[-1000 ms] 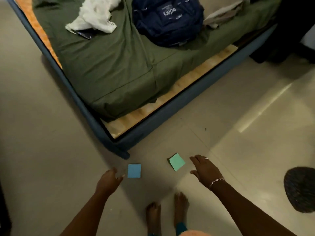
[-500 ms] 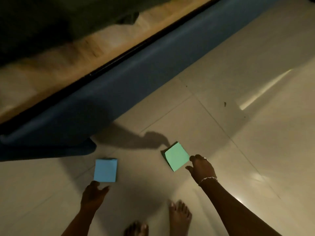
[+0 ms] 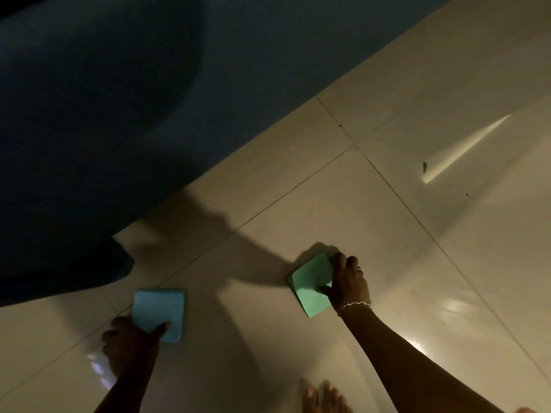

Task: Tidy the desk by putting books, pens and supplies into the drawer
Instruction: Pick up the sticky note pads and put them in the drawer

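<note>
There: left hand (image 3: 131, 342) pinched blue pad (image 3: 158, 312) at its near corner, right hand (image 3: 348, 283) clasped green pad (image 3: 310, 286) at its right edge.

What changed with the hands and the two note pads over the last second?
Both hands came down to the floor and took hold: the left hand pinches the blue pad at its near corner, the right hand grips the green pad at its right edge. Both pads lie on the floor where they were.

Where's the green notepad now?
In the head view the green notepad lies on the floor tiles, right of centre, gripped by the right hand; the blue pad is to its left.
</note>
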A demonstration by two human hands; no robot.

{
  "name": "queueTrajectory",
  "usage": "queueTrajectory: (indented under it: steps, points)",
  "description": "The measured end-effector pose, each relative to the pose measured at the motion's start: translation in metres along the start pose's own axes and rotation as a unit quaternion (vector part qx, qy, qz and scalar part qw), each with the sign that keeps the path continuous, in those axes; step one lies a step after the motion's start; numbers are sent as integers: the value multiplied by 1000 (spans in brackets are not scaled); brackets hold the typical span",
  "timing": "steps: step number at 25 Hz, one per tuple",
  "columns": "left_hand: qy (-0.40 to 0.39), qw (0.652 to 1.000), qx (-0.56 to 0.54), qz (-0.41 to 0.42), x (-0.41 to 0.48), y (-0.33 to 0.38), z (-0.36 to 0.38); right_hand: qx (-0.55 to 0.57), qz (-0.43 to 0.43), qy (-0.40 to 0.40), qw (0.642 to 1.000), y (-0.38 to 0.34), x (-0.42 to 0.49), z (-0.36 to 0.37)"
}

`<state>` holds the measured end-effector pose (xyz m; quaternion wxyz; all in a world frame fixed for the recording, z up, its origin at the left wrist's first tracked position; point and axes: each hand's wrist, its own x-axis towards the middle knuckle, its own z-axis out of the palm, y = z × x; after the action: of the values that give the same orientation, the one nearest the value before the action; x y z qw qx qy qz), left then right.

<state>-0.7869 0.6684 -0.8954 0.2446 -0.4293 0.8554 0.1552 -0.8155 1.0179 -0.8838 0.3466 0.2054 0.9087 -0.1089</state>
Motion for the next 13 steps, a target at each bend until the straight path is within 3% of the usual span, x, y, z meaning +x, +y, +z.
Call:
queueTrajectory:
  steps: [6,9,13]
  points:
    - [-14,1000,-15,2,14,-9,0,21,18,-6,1000,-5,3,0]
    - [-26,993,-111,5,6,-8,-6,78,13,8,997,-4,-1,-15]
    - [-103,955,-279,25,-45,7,-47,110,0,41,993,-4,-46,-62]
